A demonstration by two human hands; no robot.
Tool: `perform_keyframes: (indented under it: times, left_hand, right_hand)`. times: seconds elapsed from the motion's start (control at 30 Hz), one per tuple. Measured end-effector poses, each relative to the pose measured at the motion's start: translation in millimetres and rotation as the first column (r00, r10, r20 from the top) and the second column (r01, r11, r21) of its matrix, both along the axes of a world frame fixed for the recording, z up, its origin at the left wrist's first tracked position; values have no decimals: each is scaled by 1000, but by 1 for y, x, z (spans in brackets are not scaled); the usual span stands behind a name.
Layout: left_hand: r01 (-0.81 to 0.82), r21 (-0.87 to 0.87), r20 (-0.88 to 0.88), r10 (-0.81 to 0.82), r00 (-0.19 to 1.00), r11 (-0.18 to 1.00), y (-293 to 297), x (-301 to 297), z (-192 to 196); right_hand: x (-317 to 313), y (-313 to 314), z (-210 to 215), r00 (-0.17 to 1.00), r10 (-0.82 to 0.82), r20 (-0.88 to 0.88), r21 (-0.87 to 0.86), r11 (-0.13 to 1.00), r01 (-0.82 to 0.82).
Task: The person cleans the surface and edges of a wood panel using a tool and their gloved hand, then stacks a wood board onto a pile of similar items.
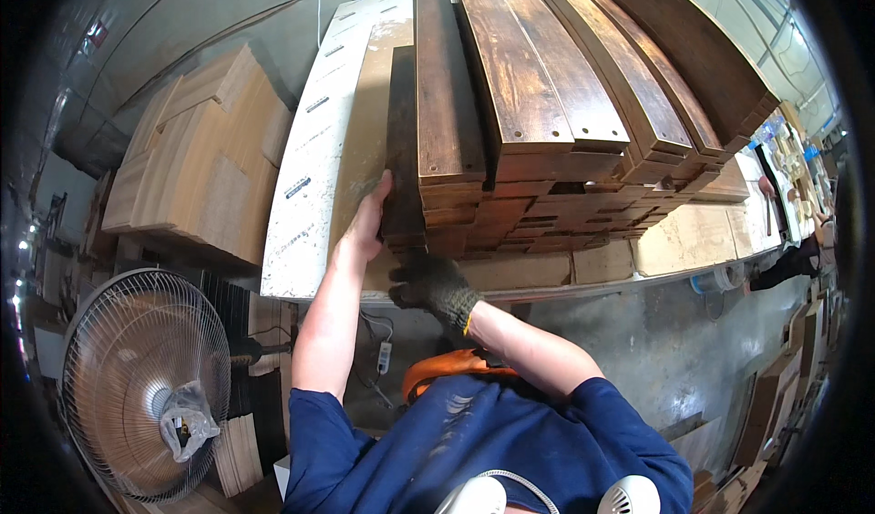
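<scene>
My bare left hand [369, 215] lies along the left side of a narrow, dark brown stack of wooden boards [402, 149], its fingers stretched out and pointing away from me. A dark knitted glove with a yellow cuff covers my right hand [436, 288]. That hand is at the near end of the same narrow stack, fingers pointing left and apart; its fingertips blend into the shadow. Right beside it rises a taller stack of stained boards [448, 104], with small holes near the board ends. More stained boards [538, 77] are piled further right.
The stacks rest on a white-edged table [301, 177] partly covered with brown cardboard [688, 241]. Unstained boards [200, 149] are piled at the left. A large fan [146, 386] stands at the lower left, near a hanging power strip [385, 357]. Another person's arm [793, 263] shows far right.
</scene>
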State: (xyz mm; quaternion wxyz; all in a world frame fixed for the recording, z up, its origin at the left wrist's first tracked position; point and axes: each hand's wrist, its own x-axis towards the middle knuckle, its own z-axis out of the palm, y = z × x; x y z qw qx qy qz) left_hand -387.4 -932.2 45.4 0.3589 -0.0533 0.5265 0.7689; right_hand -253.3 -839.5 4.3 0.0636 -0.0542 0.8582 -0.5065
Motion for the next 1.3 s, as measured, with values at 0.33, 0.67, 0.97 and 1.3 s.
perform_keyframes:
  times: [0.33,0.67,0.97,1.3]
  left_hand:
    - [-88,-8,10,89,996,996,-3,-27,-56]
    - [37,78,-42,-34,999,996,3,-17,-13]
    - [112,86,-174,-96,980,990,18,-41,-6]
    - [-478,187,-720,451,528,858,-81,-54,-79]
  right_hand:
    - [43,16,-39,993,43,114,6,999,-44]
    - [66,18,-31,927,-193,323,-419,848,323]
    - [105,42,-54,754,-364,547,-455,627,632]
    - [187,123,-59,748,-559,357,-384,643,663]
